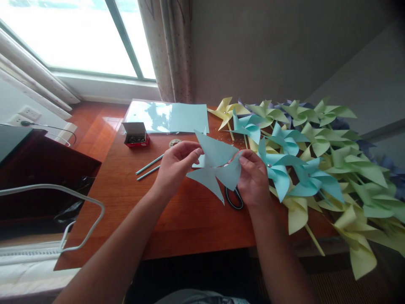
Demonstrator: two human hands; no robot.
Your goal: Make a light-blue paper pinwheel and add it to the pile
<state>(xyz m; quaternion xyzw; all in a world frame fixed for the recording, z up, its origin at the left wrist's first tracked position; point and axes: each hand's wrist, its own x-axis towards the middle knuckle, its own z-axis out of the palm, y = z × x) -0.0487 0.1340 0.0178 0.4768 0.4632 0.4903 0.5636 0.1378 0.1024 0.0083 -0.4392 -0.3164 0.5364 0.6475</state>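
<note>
My left hand [177,162] and my right hand [253,177] both pinch a light blue cut paper sheet [215,166] with pointed flaps, held just above the wooden table [133,198]. One flap is bent toward the middle between my fingers. Black-handled scissors [234,198] lie on the table under the paper, beside my right hand. Two light blue sticks [148,168] rest on the table left of my left hand.
A heap of finished paper pinwheels [316,156] in blue, yellow and green covers the table's right side. A small red box of pins [136,135], a stack of blue paper [177,117] and a tape roll [174,142] sit at the back. A window and curtain stand behind.
</note>
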